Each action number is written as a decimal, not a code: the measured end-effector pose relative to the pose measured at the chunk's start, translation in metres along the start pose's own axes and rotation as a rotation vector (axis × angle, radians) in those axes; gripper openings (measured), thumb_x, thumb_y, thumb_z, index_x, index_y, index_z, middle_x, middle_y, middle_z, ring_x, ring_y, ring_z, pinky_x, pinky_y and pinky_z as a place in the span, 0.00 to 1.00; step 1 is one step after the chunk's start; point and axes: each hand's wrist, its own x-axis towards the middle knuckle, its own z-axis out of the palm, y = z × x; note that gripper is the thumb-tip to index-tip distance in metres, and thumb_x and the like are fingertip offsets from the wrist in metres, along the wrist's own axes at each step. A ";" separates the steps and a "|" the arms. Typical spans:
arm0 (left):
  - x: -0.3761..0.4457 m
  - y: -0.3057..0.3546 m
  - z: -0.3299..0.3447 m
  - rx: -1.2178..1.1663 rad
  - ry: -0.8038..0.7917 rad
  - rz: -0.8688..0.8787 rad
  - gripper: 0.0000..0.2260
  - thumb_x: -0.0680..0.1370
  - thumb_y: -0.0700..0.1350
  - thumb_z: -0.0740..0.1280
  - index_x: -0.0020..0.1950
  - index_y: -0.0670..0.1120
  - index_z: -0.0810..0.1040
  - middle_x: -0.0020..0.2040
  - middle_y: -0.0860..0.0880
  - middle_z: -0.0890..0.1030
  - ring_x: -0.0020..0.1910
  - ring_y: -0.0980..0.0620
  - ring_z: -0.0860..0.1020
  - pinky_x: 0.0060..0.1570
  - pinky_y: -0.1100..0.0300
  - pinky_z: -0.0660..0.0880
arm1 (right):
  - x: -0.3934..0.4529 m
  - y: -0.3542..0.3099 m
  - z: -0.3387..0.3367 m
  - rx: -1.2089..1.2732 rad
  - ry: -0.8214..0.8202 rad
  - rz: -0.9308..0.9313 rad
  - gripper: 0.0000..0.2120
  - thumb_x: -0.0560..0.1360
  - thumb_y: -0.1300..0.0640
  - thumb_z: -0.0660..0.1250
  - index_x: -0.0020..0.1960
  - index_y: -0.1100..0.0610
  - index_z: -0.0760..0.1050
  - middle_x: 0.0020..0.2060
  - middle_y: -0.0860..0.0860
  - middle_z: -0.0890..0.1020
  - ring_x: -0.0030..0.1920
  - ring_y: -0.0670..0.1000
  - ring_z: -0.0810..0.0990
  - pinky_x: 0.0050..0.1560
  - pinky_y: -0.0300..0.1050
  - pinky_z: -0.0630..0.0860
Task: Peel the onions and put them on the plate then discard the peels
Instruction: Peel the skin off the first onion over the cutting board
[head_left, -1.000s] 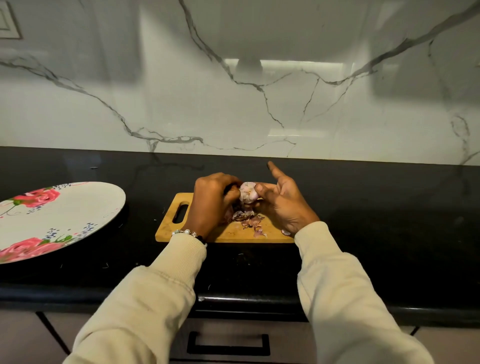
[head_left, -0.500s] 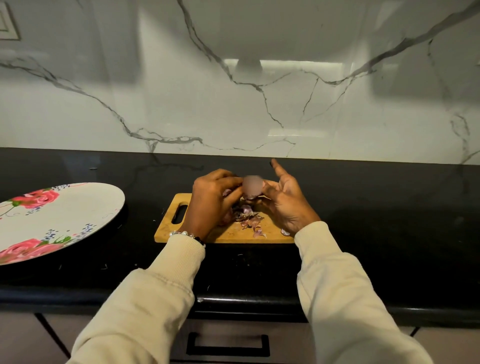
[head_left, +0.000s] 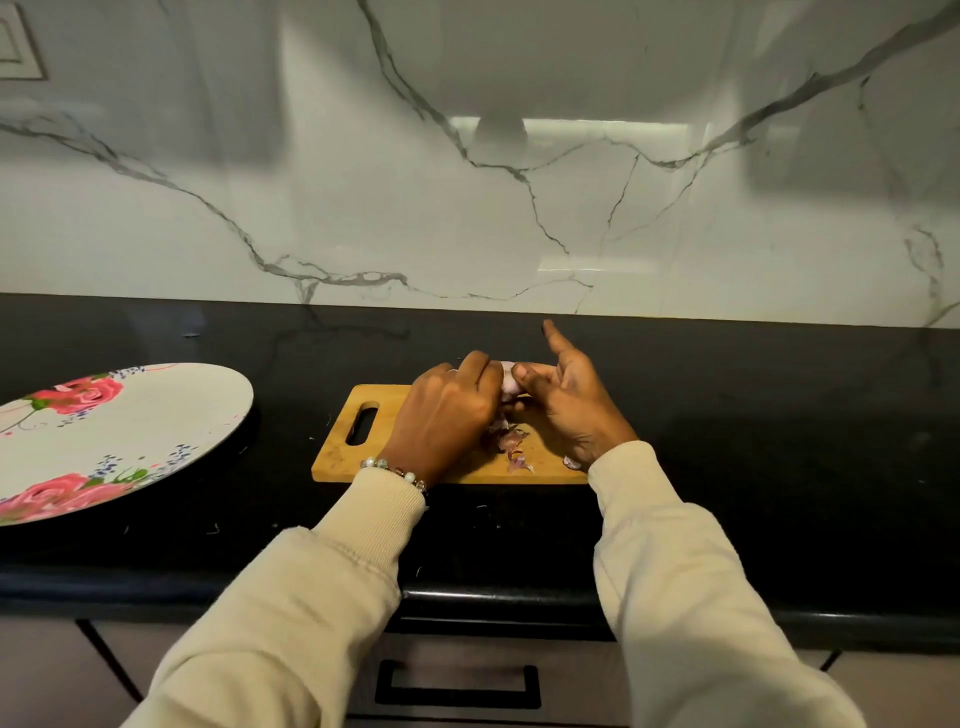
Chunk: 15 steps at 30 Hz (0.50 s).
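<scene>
A small pale purple onion (head_left: 508, 383) is held between both hands above the wooden cutting board (head_left: 363, 457). My left hand (head_left: 447, 415) curls over its left side and hides most of it. My right hand (head_left: 566, 405) pinches it with thumb and fingers, index finger pointing up. Purple peel scraps (head_left: 511, 441) lie on the board under the hands. A white plate with pink roses (head_left: 156, 415) sits on the counter at the left, holding nothing I can see.
The black countertop (head_left: 753, 441) runs wall to wall against a white marble backsplash (head_left: 519, 208). Tiny peel bits are scattered on the counter near the board. A drawer with a black handle (head_left: 457, 686) is below the counter edge.
The onion has been lowered a little and turned between the hands. My left hand has closed further over it, hiding more of it than before.
</scene>
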 end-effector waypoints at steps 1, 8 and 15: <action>0.000 0.000 0.000 -0.016 0.006 -0.019 0.17 0.65 0.42 0.78 0.48 0.35 0.79 0.42 0.38 0.80 0.26 0.43 0.75 0.25 0.57 0.72 | -0.001 0.000 0.001 0.006 -0.006 0.004 0.37 0.81 0.66 0.62 0.81 0.53 0.43 0.44 0.53 0.85 0.47 0.52 0.85 0.46 0.46 0.81; 0.006 -0.003 0.000 -0.263 -0.048 -0.279 0.11 0.77 0.44 0.67 0.52 0.37 0.73 0.54 0.41 0.73 0.36 0.49 0.73 0.31 0.56 0.72 | -0.001 0.000 0.003 0.110 -0.024 0.018 0.39 0.80 0.66 0.63 0.81 0.52 0.43 0.47 0.58 0.85 0.48 0.55 0.85 0.45 0.50 0.81; 0.008 -0.015 0.002 -0.482 0.114 -0.528 0.02 0.77 0.34 0.64 0.49 0.37 0.75 0.48 0.44 0.72 0.42 0.56 0.68 0.42 0.74 0.65 | -0.003 -0.004 0.002 0.075 -0.032 -0.010 0.38 0.80 0.67 0.62 0.81 0.54 0.43 0.39 0.52 0.87 0.43 0.50 0.86 0.40 0.45 0.82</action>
